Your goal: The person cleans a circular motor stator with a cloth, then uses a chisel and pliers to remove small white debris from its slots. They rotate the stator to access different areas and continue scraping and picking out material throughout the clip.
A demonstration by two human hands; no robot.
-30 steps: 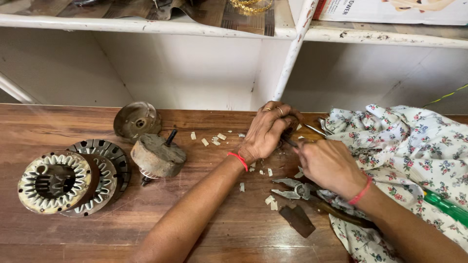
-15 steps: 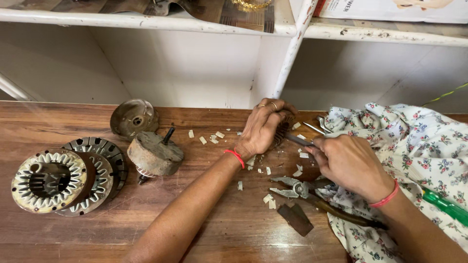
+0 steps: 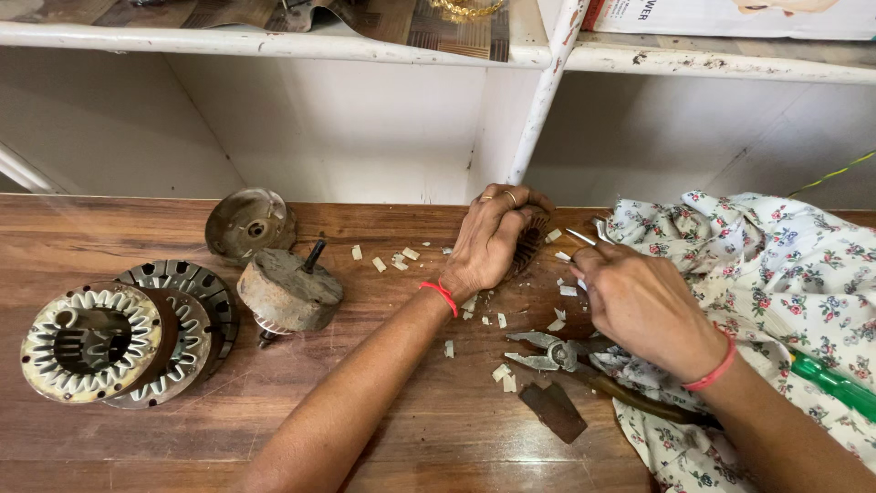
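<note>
My left hand [image 3: 493, 239] is curled over a dark ribbed round metal part [image 3: 527, 245] standing on the wooden bench top [image 3: 401, 420], gripping it. My right hand [image 3: 639, 301] is just right of it and pinches a thin metal tool [image 3: 581, 237] whose tip points at the ribbed part. Small pale scraps [image 3: 394, 262] lie scattered around both hands. Pliers [image 3: 547, 351] lie on the bench below my right hand.
A stack of wound stator rings [image 3: 100, 342] sits at the left, with a round rusty rotor with shaft [image 3: 290, 290] and a metal cap [image 3: 248, 224] beside it. Floral cloth [image 3: 776, 292] covers the right, with a green-handled screwdriver [image 3: 835, 383] on it. White shelving [image 3: 547, 100] rises behind.
Both hands have stayed on the ribbed part; my right hand shifted slightly, working the thin tool against it. The view drifted a little to the right.
</note>
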